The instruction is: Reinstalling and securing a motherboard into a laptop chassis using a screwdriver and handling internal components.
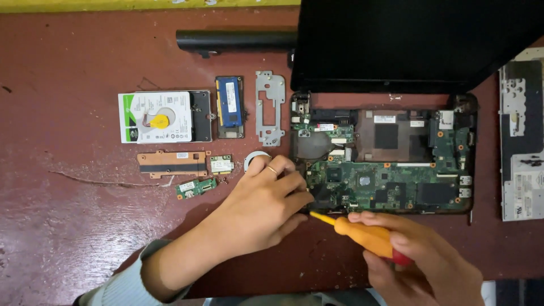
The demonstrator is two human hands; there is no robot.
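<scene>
Single head-worn view, looking steeply down onto the desk (68, 238) from close range; far desk edge at frame top, wearer's forearms entering from bottom.

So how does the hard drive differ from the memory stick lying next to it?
The hard drive is bigger and lies lengthwise, white-labelled, with a yellow coin cell resting on it. The memory stick is narrower, stands upright in the view and carries a blue label with nothing on top. Both lie flat on the reddish table, left of the opened laptop, away from both hands.
</scene>
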